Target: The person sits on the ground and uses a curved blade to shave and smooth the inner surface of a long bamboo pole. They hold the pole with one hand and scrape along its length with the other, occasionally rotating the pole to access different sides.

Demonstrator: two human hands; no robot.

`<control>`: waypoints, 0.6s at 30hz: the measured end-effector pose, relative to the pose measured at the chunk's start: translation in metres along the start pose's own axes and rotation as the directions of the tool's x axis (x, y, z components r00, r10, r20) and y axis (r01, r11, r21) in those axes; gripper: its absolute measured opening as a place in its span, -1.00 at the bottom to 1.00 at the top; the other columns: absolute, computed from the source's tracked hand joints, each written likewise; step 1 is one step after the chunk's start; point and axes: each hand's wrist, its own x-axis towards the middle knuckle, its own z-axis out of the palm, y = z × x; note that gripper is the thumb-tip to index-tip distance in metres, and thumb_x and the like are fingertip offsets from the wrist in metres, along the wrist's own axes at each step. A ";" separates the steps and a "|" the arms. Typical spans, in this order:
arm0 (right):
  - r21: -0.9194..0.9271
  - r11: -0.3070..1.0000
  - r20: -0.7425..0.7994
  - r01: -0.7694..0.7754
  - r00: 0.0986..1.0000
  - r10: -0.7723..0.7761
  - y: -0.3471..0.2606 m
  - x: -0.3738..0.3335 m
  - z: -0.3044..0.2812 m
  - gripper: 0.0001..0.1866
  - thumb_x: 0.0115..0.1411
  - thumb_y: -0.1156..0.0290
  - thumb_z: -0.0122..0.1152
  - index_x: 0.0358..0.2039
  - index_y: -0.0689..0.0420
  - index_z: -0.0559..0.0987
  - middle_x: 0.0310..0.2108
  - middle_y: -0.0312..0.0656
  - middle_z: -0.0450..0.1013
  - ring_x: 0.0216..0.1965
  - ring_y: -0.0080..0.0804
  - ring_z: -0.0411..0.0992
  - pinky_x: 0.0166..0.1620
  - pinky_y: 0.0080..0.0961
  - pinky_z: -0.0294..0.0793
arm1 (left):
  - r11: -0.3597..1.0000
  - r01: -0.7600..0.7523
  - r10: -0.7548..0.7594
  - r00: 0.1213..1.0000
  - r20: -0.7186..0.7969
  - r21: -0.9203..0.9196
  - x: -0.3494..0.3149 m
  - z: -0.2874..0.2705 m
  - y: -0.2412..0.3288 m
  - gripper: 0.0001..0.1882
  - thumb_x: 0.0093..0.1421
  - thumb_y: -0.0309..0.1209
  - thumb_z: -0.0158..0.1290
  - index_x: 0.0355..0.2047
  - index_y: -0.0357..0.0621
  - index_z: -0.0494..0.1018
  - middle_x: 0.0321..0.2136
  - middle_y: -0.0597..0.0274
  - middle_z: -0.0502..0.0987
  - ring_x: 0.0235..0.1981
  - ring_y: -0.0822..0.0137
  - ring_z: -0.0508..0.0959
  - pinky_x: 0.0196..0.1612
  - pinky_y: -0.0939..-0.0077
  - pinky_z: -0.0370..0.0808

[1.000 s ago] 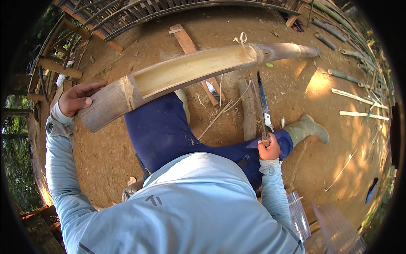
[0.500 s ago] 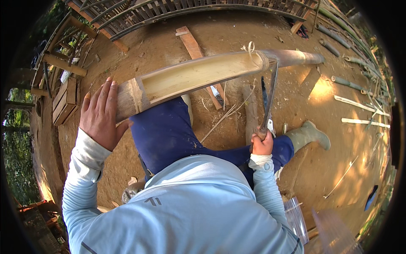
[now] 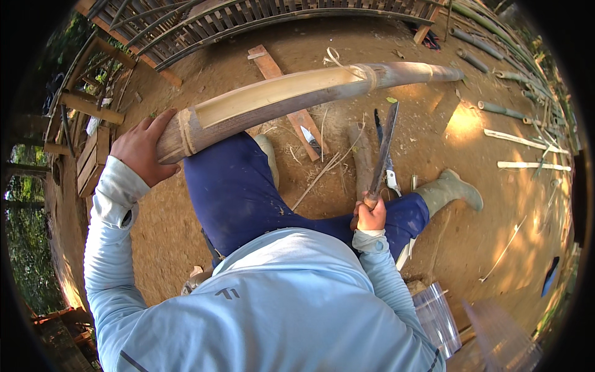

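Observation:
A thick bamboo pole [image 3: 279,108] lies across my raised left thigh, its right end farther away. A long stretch of its upper side is cut open, showing pale inner wall, and a thin curled shaving [image 3: 333,57] hangs at the opening's far edge. My left hand [image 3: 141,147] wraps round the pole's near left end. My right hand [image 3: 370,218] is closed on the wooden handle of a machete [image 3: 385,146], whose dark blade points up and away, apart from the pole.
A small knife [image 3: 311,140] lies on a wooden plank [image 3: 268,64]. Behind the machete are a white-handled tool [image 3: 392,181] and a log [image 3: 361,155]. Bamboo poles [image 3: 502,106] line the right side; a slatted bamboo structure [image 3: 248,25] stands ahead. Clear plastic [image 3: 437,313] lies lower right.
The pole has rolled, its cut opening turning away from me, and has shifted slightly left. The machete has drawn back from the pole toward me, and my left hand has moved round its end.

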 end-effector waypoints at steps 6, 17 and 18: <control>0.122 0.988 -0.076 -0.092 0.992 0.102 0.012 0.006 -0.004 -0.69 0.15 0.59 0.16 -0.05 0.25 0.50 -0.48 -0.25 0.50 -0.56 -0.56 0.41 -0.46 -0.53 0.41 | 0.999 -0.028 0.028 1.000 0.007 -0.023 0.004 0.002 -0.005 0.09 -0.25 -0.24 0.44 0.37 0.12 0.24 -0.02 -0.01 0.56 0.01 -0.13 0.58 0.09 0.07 0.53; 0.146 0.986 -0.078 -0.085 0.992 0.097 0.023 0.009 -0.008 -0.68 0.16 0.59 0.16 -0.04 0.26 0.49 -0.45 -0.23 0.51 -0.57 -0.53 0.42 -0.47 -0.51 0.42 | 1.000 0.008 -0.008 0.999 0.031 0.001 0.002 -0.004 0.002 0.09 -0.23 -0.22 0.44 0.38 0.10 0.23 0.00 0.00 0.56 0.03 -0.11 0.58 0.12 0.08 0.52; 0.137 0.986 -0.074 -0.091 0.992 0.102 0.021 0.009 -0.007 -0.68 0.16 0.61 0.13 -0.04 0.26 0.47 -0.45 -0.21 0.49 -0.57 -0.52 0.41 -0.47 -0.51 0.42 | 1.000 0.006 -0.007 1.000 0.026 0.003 0.002 -0.004 0.002 0.09 -0.23 -0.22 0.44 0.38 0.10 0.23 0.00 0.00 0.56 0.03 -0.11 0.57 0.12 0.09 0.51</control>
